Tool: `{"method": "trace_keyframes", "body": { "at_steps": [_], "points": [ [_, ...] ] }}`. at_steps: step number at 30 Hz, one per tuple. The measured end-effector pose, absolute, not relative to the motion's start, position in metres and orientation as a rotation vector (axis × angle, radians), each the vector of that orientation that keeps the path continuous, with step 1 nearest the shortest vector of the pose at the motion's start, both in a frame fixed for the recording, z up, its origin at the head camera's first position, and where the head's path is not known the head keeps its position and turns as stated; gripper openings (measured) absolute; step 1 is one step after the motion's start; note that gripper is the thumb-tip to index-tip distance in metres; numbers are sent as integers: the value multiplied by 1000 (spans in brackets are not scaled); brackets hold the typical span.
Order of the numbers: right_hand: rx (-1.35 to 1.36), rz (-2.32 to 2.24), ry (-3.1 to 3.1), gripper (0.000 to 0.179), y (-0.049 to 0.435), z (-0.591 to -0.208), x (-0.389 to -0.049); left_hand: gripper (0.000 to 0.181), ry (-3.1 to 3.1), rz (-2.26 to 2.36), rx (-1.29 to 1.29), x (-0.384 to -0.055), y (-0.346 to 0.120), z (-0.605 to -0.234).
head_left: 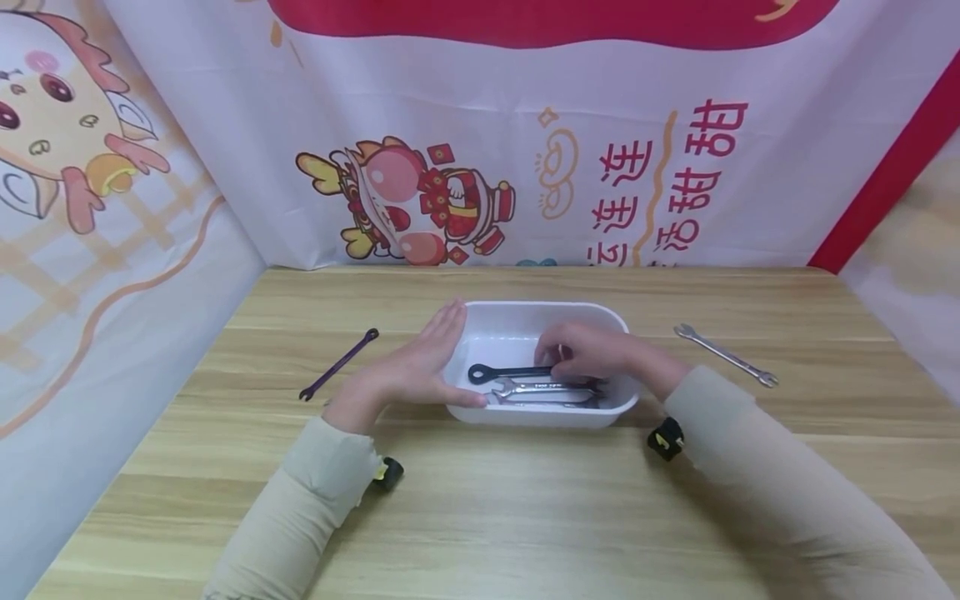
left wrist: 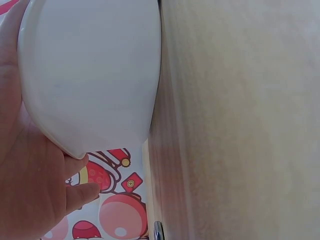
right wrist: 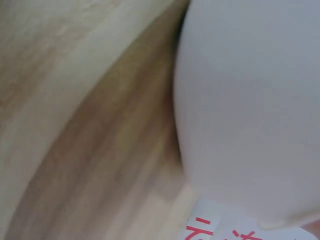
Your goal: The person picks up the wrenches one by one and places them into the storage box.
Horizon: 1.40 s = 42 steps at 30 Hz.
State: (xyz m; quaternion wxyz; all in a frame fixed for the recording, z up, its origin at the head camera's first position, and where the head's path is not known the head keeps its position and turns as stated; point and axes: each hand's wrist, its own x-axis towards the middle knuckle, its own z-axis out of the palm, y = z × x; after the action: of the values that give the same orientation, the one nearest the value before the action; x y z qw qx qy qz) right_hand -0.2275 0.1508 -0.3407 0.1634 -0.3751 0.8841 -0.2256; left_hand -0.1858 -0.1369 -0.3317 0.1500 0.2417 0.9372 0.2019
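Observation:
A white plastic tub (head_left: 540, 419) stands on the table with several wrenches inside. My left hand (head_left: 408, 371) presses against its left end, fingers straight toward the back corner and thumb along the front rim; the left wrist view shows this hand (left wrist: 30, 170) against the tub's outer wall. My right hand (head_left: 588, 350) reaches into the tub, with curled fingers pinching a black wrench (head_left: 510, 374) near its right end, which is hidden. In front of it lies a silver open-end wrench (head_left: 540, 387). The right wrist view shows mostly the tub's wall (right wrist: 250, 110).
A dark purple wrench (head_left: 337, 367) lies on the wooden table (head_left: 480, 517) left of the tub. A silver double open-end wrench (head_left: 726, 355) lies to the right. A printed cloth (head_left: 487, 92) hangs behind the table's back edge.

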Motion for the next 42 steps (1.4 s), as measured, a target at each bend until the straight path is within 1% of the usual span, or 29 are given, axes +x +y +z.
{"method": "trace_keyframes", "body": {
  "at_steps": [8, 18, 33, 42],
  "points": [
    [-1100, -680, 2489, 26, 161, -328, -219, 136, 2694, 576, 701, -186, -138, -333],
    [-1120, -750, 2538, 24, 176, -317, -206, 135, 2695, 578, 721, -185, -137, -333],
    [-1077, -837, 2655, 24, 196, -320, -189, 135, 2697, 578, 722, -186, -137, -333],
    [-1039, -898, 2680, 26, 202, -317, -185, 135, 2704, 575, 712, -186, -138, -332]
  ]
}}
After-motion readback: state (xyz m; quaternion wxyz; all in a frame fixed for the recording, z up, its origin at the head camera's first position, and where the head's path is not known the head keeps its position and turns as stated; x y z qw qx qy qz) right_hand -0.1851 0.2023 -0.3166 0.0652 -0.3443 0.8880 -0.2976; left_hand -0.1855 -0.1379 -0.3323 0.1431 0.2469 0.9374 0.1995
